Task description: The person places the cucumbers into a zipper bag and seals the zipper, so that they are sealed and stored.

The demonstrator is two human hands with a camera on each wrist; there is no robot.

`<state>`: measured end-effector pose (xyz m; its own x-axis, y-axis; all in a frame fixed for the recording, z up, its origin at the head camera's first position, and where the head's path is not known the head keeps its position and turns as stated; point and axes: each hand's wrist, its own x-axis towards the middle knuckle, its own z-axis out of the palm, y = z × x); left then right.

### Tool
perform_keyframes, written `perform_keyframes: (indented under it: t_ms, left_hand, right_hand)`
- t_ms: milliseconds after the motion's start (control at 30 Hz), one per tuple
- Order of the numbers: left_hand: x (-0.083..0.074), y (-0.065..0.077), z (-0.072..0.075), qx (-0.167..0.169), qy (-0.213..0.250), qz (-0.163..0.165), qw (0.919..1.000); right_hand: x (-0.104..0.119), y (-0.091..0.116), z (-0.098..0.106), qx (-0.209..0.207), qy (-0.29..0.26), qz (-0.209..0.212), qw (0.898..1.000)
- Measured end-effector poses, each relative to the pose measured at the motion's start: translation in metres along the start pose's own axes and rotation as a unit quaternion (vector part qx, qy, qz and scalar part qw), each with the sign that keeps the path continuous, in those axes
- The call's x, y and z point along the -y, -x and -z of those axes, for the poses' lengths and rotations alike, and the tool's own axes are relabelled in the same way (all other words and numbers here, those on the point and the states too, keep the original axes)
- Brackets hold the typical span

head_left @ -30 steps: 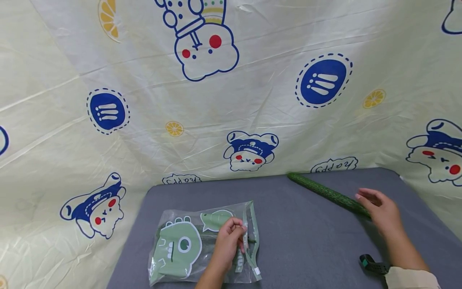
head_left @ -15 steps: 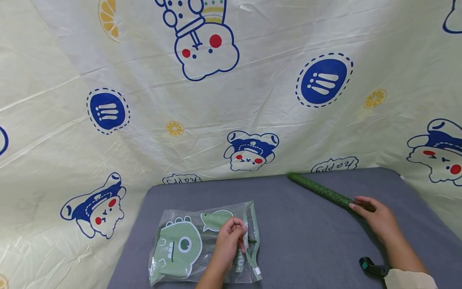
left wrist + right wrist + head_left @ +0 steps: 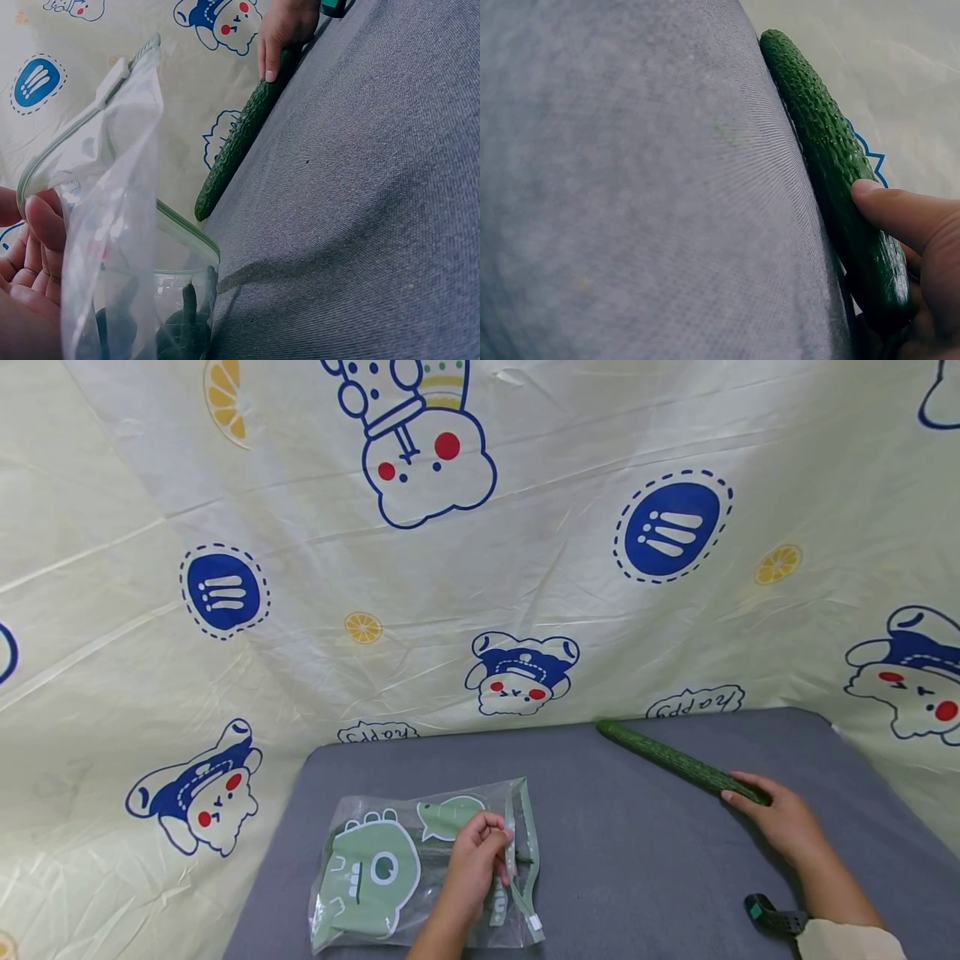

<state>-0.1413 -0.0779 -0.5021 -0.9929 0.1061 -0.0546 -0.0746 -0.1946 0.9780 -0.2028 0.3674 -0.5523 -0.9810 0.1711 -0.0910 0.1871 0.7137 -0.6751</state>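
Note:
A long green cucumber (image 3: 675, 762) lies slantwise at the back right of the table. My right hand (image 3: 787, 822) grips its near end, the thumb (image 3: 900, 210) along one side in the right wrist view. On the left lies a clear zip bag (image 3: 360, 806) with green cartoon prints. My left hand (image 3: 474, 864) pinches the rim of its mouth between thumb and finger, holding the mouth apart. Through the plastic in the left wrist view, dark green cucumber-like shapes (image 3: 187, 322) show inside the bag.
The table has a grey cloth top (image 3: 615, 860). A pale curtain (image 3: 420, 577) with cartoon prints hangs behind it, close to the far edge. A dark band with a device (image 3: 776, 914) sits at my right wrist.
My right hand has come down onto the cucumber's near end and its fingers have closed round it. The cucumber looks unmoved. My left hand and the bag stay where they were.

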Motion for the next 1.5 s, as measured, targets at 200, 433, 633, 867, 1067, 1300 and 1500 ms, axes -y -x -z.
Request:
perform_keyframes:
  t_ms: [200,433,633,867,1067,1300,1500]
  left_hand:
    - [0.001,0.0,0.0,-0.001,0.001,-0.002,1.0]
    - [0.003,0.0,0.001,-0.007,-0.002,0.003,1.0]
    - [0.003,0.0,0.002,-0.009,0.002,0.003,0.9999]
    - [0.002,0.0,0.001,-0.007,0.005,0.003,1.0]
    - [0.001,0.0,0.001,-0.007,0.005,0.003,1.0]
    - [0.001,0.0,0.001,-0.004,0.006,0.002,1.0]
    - [0.0,0.0,0.0,-0.007,0.009,0.002,0.9999]
  right_hand:
    - [0.002,0.002,-0.001,0.0,0.011,0.003,1.0]
    - [0.006,0.006,0.0,-0.008,0.019,0.013,1.0]
    - [0.008,0.01,-0.002,-0.028,0.022,0.024,0.999]
    - [0.012,0.017,-0.001,-0.035,0.016,0.024,0.999]
    - [0.02,0.026,0.001,-0.017,0.007,0.027,0.999]
    - [0.03,0.036,0.002,-0.009,-0.01,0.032,0.999]
    - [0.037,0.043,0.005,0.013,-0.03,0.034,0.999]
